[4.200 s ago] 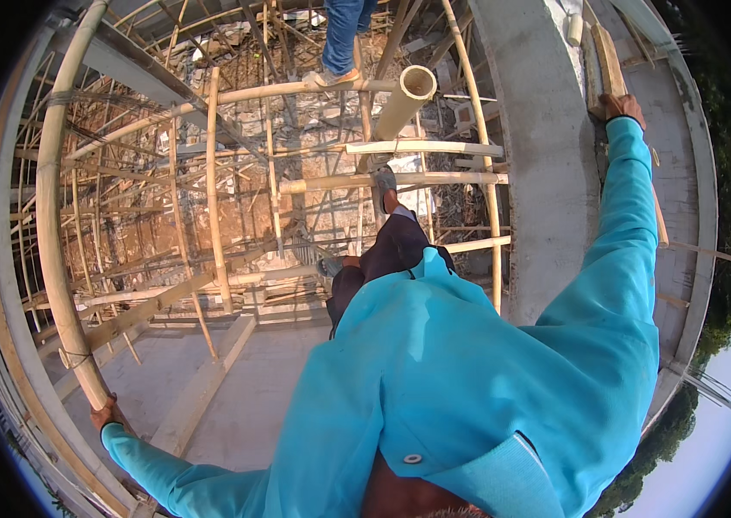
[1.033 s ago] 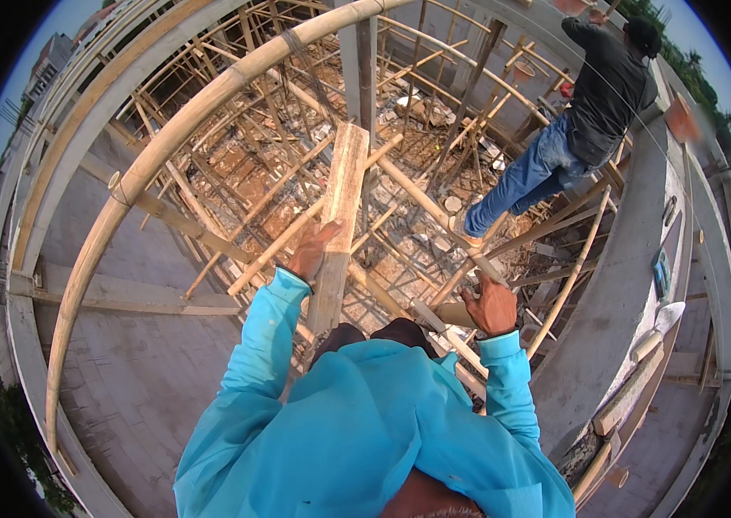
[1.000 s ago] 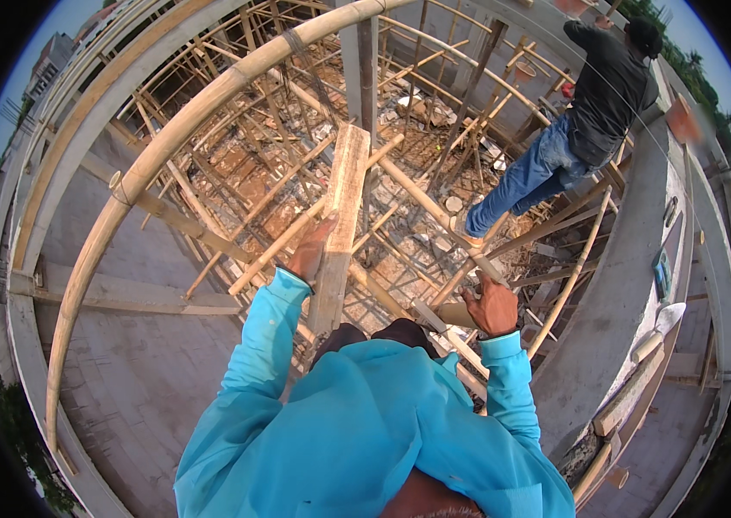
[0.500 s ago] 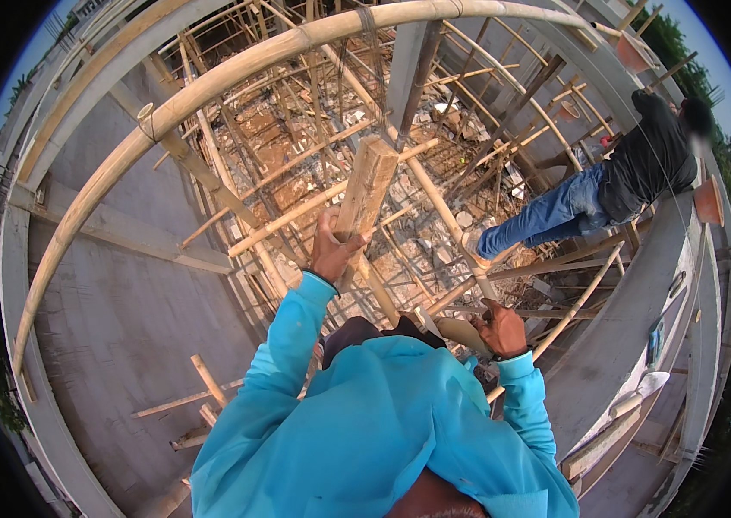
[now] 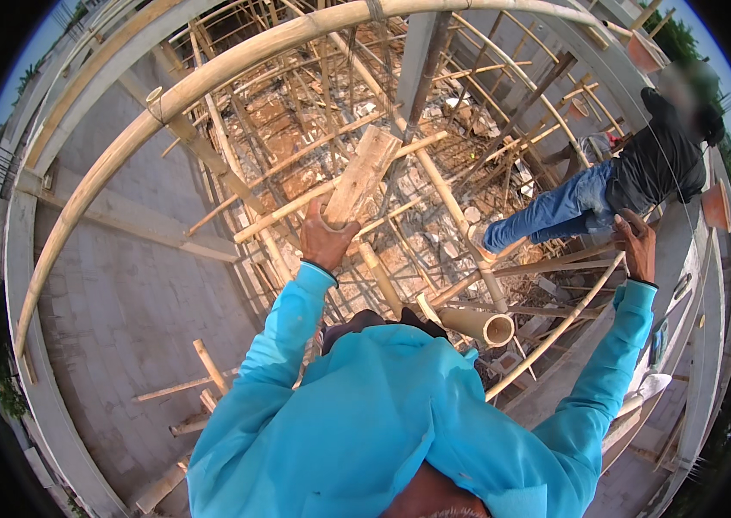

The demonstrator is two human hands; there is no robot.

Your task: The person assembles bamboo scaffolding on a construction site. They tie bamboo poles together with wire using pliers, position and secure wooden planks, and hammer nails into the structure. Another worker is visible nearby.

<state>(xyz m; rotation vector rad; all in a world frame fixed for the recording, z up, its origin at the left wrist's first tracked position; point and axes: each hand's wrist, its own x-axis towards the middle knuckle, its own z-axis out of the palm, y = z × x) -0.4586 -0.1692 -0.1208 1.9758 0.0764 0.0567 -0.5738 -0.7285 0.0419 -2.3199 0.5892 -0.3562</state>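
Observation:
My left hand [image 5: 327,239] grips a flat wooden plank [image 5: 364,173] that slants up and away over the scaffold. My right hand [image 5: 637,244] is raised out to the right with its fingers spread, close to a thin curved bamboo pole [image 5: 560,328], and holds nothing that I can see. Both my arms wear bright turquoise sleeves. A short, thick bamboo tube [image 5: 479,324] with an open end lies just past my chest.
A long curved bamboo rail [image 5: 210,78] arcs across the top. Below lies a dense lattice of bamboo poles [image 5: 314,138] over rubble. Another person [image 5: 616,186] in jeans and a dark top stands on poles at the right. Concrete slabs [image 5: 115,293] flank the left.
My right hand has let go near the bamboo tube and swung out to the right, fingers open. The left hand keeps hold of the plank. The view has turned, and the other person has shifted right.

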